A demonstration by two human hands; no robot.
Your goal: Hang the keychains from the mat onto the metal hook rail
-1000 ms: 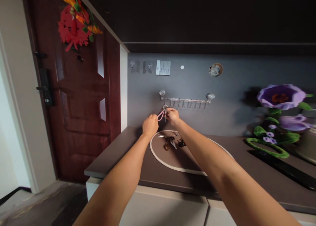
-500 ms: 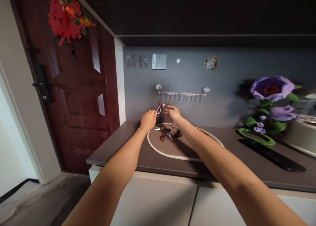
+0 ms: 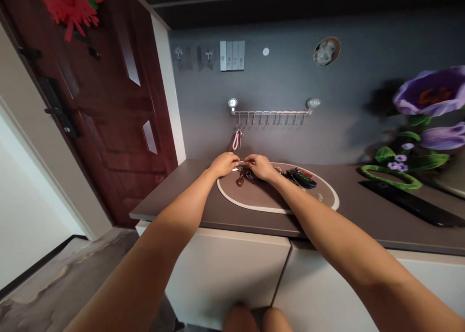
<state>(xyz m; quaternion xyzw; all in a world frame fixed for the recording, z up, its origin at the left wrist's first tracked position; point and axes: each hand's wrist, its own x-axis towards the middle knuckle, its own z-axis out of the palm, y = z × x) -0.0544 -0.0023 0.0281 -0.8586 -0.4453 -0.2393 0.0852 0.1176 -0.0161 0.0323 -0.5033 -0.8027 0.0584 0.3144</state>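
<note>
Both hands are low over a brown oval mat (image 3: pixel 238 201) with a pale rim, on the counter. My left hand (image 3: pixel 222 165) is at the mat's far left edge, its fingers stretched toward a silver key and loosely apart. Facing it, my right hand (image 3: pixel 259 166) has bent fingers brought together at a bunch of keys (image 3: pixel 249 174), partly hidden below it. A brown key fob (image 3: pixel 240 180) lies beside the bunch. Above the hands, a pink loop keyring (image 3: pixel 236 140) with a key hangs from the left end of a clear hook rail (image 3: pixel 272 113).
More keys and a dark red-and-green object (image 3: pixel 305 177) lie on the mat's right side. A black long object (image 3: pixel 410 203) and purple felt flowers (image 3: pixel 432 92) stand farther right. Switches (image 3: pixel 232 56) are on the wall; a red-brown door (image 3: pixel 123 143) is at left.
The pink loop keyring now hangs free on the rail; my left hand has let go of it. Both hands have come down to the keys on the mat. The view has tilted downward.
</note>
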